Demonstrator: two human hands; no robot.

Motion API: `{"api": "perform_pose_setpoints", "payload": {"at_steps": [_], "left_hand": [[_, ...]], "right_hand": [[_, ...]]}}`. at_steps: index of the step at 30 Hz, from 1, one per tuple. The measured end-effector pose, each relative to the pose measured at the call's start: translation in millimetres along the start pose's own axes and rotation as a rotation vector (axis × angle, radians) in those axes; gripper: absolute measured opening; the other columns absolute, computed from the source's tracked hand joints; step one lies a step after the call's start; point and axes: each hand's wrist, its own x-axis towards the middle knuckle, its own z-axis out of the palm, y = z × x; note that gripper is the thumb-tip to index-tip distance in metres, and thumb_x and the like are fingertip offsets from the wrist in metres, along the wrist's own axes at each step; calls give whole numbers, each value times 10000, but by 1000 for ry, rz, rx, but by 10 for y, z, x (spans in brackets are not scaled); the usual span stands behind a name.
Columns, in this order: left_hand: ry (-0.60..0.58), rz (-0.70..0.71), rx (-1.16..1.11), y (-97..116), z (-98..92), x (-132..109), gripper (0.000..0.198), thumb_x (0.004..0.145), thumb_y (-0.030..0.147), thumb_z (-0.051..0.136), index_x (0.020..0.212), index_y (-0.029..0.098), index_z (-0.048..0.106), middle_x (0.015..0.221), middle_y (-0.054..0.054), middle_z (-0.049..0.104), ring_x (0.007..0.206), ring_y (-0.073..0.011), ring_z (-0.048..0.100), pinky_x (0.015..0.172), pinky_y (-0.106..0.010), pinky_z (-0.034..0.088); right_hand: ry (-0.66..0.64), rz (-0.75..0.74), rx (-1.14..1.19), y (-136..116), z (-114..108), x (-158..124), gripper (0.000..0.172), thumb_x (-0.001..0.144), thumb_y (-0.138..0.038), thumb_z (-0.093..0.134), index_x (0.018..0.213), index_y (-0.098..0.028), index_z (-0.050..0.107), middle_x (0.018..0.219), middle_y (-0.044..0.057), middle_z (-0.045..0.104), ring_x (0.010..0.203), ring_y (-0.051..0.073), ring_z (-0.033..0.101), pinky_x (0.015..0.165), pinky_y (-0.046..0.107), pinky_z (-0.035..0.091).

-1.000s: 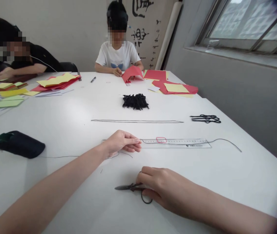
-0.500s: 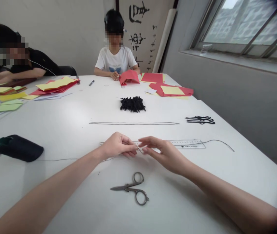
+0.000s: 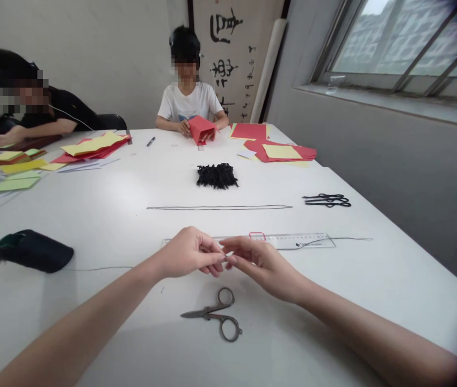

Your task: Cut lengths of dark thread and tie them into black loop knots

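Note:
My left hand (image 3: 190, 251) and my right hand (image 3: 262, 262) meet fingertip to fingertip just above the white table (image 3: 103, 226), both pinched on a thin black cord (image 3: 341, 238). The cord runs right along a clear ruler (image 3: 292, 241) and past its end. Another stretch of cord trails left toward a dark pouch (image 3: 30, 251). Grey scissors (image 3: 214, 316) lie on the table just in front of my hands, untouched.
A folded length of cord (image 3: 218, 207), a pile of black cords (image 3: 217, 176) and some looped cords (image 3: 327, 200) lie further back. Red and yellow paper sheets (image 3: 280, 151) lie at the far end, where a person folds red paper (image 3: 201, 129). Another person sits at far left.
My right hand let go of the scissors and came up to meet my left hand at the cord. Both hands then drew slightly nearer to me, pulling the cord's right end straight.

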Motion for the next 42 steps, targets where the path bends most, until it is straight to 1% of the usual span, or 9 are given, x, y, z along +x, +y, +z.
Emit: {"api": "perform_pose_setpoints", "payload": {"at_steps": [3, 6, 14, 20, 26, 30, 33, 38, 42], "left_hand": [[5, -40, 24, -12, 21, -8, 219, 795, 324, 647, 797, 117, 721, 746, -97, 726, 707, -186, 703, 649, -250, 552], [18, -41, 9, -56, -4, 4, 246, 776, 362, 664, 786, 124, 723, 742, -94, 727, 709, -189, 701, 656, -255, 552], [95, -65, 5, -56, -184, 22, 221, 760, 368, 658, 756, 152, 706, 761, -84, 719, 733, -190, 694, 643, -248, 526], [150, -109, 327, -54, -399, -107, 234, 779, 386, 591, 822, 177, 687, 659, -43, 670, 623, -179, 639, 572, -257, 472], [94, 75, 731, -121, -199, -155, 150, 822, 291, 505, 886, 209, 614, 914, -46, 609, 731, -178, 558, 634, -278, 403], [164, 65, 923, -172, -25, -156, 134, 841, 165, 419, 775, 199, 530, 820, -37, 552, 658, -174, 484, 591, -294, 351], [163, 101, 732, -163, 50, -105, 129, 867, 191, 412, 781, 204, 506, 834, -29, 550, 710, -176, 491, 634, -299, 376], [249, 165, -10, -73, 106, 28, 179, 906, 352, 425, 863, 195, 498, 901, -42, 576, 893, -172, 551, 801, -299, 439], [239, 230, 278, 56, -32, -62, 160, 896, 330, 458, 887, 201, 552, 901, -36, 602, 824, -169, 558, 750, -295, 435]], "right_hand": [[90, 64, -64, -3, 44, -1, 203, 864, -323, 542, 896, -173, 675, 749, 33, 659, 576, 102, 509, 526, 235, 412], [193, 65, -113, 18, 38, 5, 186, 819, -301, 582, 709, -158, 629, 661, 22, 616, 563, 98, 473, 515, 228, 378], [254, 111, -119, 13, -52, 24, 235, 829, -359, 554, 723, -165, 631, 557, -23, 449, 505, 87, 356, 484, 233, 289], [253, 128, -112, 3, -89, 53, 240, 814, -375, 560, 719, -172, 647, 500, -53, 295, 492, 92, 300, 484, 236, 259], [204, 162, -97, 35, -80, 51, 268, 818, -413, 553, 748, -173, 650, 514, -56, 296, 491, 90, 280, 484, 238, 231], [194, 170, -65, 38, -70, 49, 281, 820, -431, 547, 756, -174, 639, 508, -62, 270, 484, 88, 256, 477, 239, 205], [233, 167, 30, 12, -56, 48, 304, 806, -465, 568, 740, -173, 627, 519, -65, 237, 491, 88, 241, 476, 240, 198], [425, 215, 378, -29, 3, 36, 337, 770, -518, 614, 756, -182, 594, 551, -52, 314, 511, 88, 275, 479, 238, 230], [451, 197, 404, -14, 49, 32, 335, 749, -511, 641, 733, -179, 590, 628, -19, 427, 587, 107, 353, 532, 245, 297]]}}
